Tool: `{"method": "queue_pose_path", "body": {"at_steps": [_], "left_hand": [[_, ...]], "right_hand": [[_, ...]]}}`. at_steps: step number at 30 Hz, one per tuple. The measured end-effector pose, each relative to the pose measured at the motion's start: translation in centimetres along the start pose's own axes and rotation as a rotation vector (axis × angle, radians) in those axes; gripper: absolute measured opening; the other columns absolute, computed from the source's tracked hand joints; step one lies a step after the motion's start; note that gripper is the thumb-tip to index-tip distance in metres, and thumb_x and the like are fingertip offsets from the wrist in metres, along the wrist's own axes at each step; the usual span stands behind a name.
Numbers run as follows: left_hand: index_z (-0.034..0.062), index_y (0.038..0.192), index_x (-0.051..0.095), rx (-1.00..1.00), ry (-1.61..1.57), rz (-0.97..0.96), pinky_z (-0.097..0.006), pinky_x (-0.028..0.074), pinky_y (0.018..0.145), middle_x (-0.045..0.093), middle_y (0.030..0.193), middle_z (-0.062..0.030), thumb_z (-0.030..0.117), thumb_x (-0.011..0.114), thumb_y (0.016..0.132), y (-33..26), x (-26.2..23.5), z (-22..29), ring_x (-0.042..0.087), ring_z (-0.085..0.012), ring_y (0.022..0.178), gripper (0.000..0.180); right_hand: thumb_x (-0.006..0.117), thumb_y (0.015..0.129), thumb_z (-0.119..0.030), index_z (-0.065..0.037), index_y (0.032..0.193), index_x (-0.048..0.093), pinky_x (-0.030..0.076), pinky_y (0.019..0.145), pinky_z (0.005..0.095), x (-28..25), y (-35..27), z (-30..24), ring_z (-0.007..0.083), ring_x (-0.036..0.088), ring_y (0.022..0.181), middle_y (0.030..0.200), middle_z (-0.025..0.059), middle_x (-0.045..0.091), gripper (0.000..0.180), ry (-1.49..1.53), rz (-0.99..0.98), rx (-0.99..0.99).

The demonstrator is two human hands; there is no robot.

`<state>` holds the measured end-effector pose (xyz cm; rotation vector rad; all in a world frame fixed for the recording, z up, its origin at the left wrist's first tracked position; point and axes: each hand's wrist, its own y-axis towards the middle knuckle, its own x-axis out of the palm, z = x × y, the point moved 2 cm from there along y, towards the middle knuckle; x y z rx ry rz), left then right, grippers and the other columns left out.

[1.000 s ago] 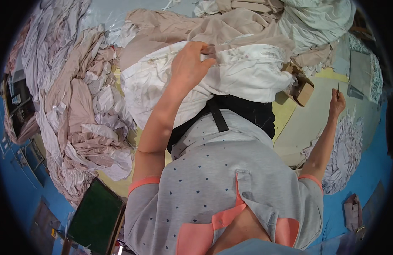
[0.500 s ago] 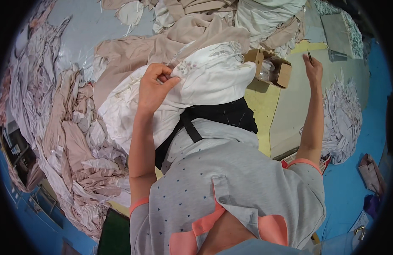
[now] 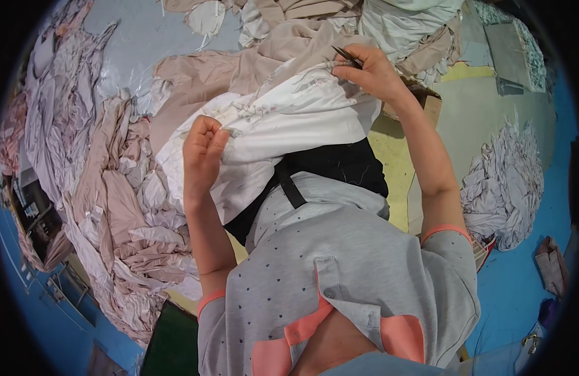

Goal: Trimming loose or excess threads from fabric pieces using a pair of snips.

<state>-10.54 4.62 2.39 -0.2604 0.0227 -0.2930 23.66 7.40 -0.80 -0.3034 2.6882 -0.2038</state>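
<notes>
White fabric (image 3: 289, 128) with small floral embroidery lies across my lap, joined or overlapped by beige fabric (image 3: 205, 78) on its far side. My left hand (image 3: 202, 150) is closed, pinching the white fabric at its left part. Over the far right part of the cloth, my right hand (image 3: 374, 74) grips small dark thread snips (image 3: 347, 56), their pointed tips aimed up and left. Thumb and fingers of that hand also touch the fabric edge, which is drawn fairly taut between both hands.
Beige and white cloth (image 3: 117, 207) heaps up on the left, with greyish cloth (image 3: 57, 125) beyond it. A cardboard box (image 3: 431, 106) sits partly hidden behind my right forearm. At the right is a crumpled pale bundle (image 3: 505, 188) near the blue floor (image 3: 505, 294).
My right hand has swung in from the far right to the cloth, bringing the snips. My left hand has moved down and left, and the white fabric is stretched out more.
</notes>
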Motion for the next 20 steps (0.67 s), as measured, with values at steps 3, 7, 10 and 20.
{"method": "queue_pose_path", "body": {"at_steps": [3, 7, 10, 20], "left_hand": [[0.0041, 0.09, 0.053, -0.214, 0.607, 0.089, -0.025, 0.039, 0.061, 0.052, 0.078, -0.0058, 0.004, 0.062, 0.086, -0.4, 0.2, -1.3, 0.051, -0.0121, 0.071, 0.01], [0.005, 0.097, 0.058, 0.465, 1.005, 0.223, -0.034, 0.045, 0.068, 0.057, 0.091, -0.0128, 0.007, 0.069, 0.079, 1.7, 4.7, -0.5, 0.055, -0.0261, 0.081, 0.021], [0.0053, 0.102, 0.062, 0.567, 0.807, 0.301, -0.041, 0.045, 0.076, 0.056, 0.103, -0.0151, 0.008, 0.073, 0.072, 3.8, 8.3, 1.0, 0.053, -0.0335, 0.09, 0.032], [0.0053, 0.108, 0.065, 0.602, 0.684, 0.236, -0.038, 0.044, 0.079, 0.054, 0.101, -0.0094, 0.007, 0.078, 0.065, 6.1, 11.8, -1.0, 0.052, -0.0281, 0.094, 0.046]], "right_hand": [[0.071, 0.082, -0.009, 0.0, 0.089, 0.064, 0.041, 0.063, 0.0233, -0.6, 0.7, -1.8, 0.0052, 0.048, 0.07, 0.072, -0.0027, 0.058, 0.014, -0.027, 0.073, -0.059], [0.068, 0.082, -0.006, 0.0, 0.094, 0.064, 0.042, 0.061, 0.0238, -0.6, 1.9, -3.7, 0.0061, 0.051, 0.068, 0.078, 0.0008, 0.062, 0.015, -0.281, 0.398, -0.347], [0.068, 0.08, -0.005, 0.0, 0.1, 0.065, 0.044, 0.063, 0.0237, 0.7, 1.2, -5.4, 0.0079, 0.053, 0.07, 0.086, 0.0037, 0.063, 0.021, -0.392, 0.557, -0.33], [0.074, 0.077, -0.005, -0.001, 0.104, 0.067, 0.05, 0.07, 0.0277, 3.7, -0.3, -3.0, 0.0168, 0.061, 0.078, 0.096, 0.0056, 0.062, 0.028, -0.35, 0.234, -0.416]]}}
